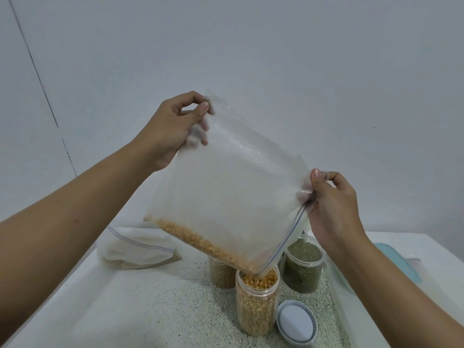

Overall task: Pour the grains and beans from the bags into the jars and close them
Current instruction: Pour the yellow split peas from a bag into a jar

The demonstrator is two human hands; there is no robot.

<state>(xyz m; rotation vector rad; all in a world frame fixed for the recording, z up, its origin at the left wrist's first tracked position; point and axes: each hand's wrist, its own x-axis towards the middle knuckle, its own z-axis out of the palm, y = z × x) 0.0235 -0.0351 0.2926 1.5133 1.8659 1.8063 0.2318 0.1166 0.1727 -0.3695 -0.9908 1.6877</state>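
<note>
Pouring | our left hand (173, 129), right hand (334, 204) pinch bag (231, 172); jar (256, 305) below right hand | next, we judge: drain bag, fit lid (296, 320)

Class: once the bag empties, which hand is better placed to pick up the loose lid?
Probably the right hand: the lid lies right of the yellow-grain jar, beneath that arm. The left hand pinches the bag high up, left of the jar.
</note>
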